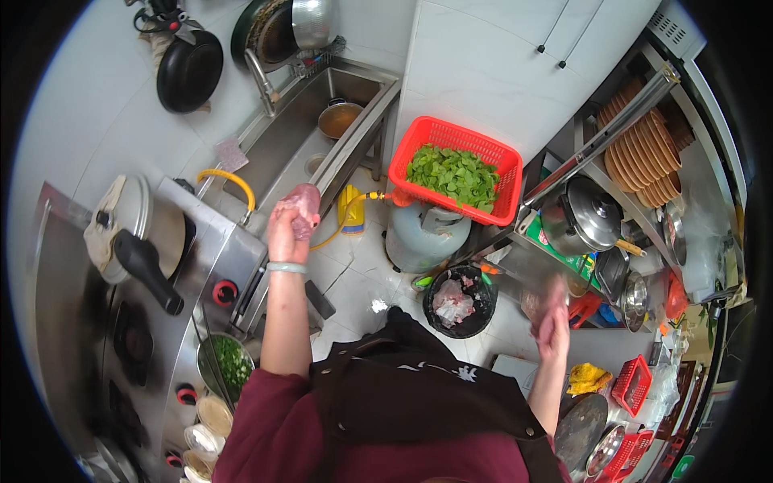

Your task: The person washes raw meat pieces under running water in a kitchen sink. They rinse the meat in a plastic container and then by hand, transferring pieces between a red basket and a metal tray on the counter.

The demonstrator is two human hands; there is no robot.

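Note:
My left hand (286, 234), with a pale bangle at the wrist, grips a piece of raw pink meat (307, 202). It is raised near the front edge of the steel sink (266, 160). On the other side, my right hand (554, 329) is blurred by motion beside the steel rack. A blurred grey flat surface (531, 270) lies just beyond its fingers; whether the hand holds it, I cannot tell. Below, between the two hands, a black waste bin (430, 308) on the floor contains a crumpled plastic bag (453, 305) and scraps.
A red basket (513, 181) of green leaves rests over a gas cylinder (416, 238). Left is a stove with a pressure cooker (166, 232) and a bowl of chopped greens (226, 362). A lidded pot (583, 214) occupies the right rack. A round dark board (581, 425) sits lower right.

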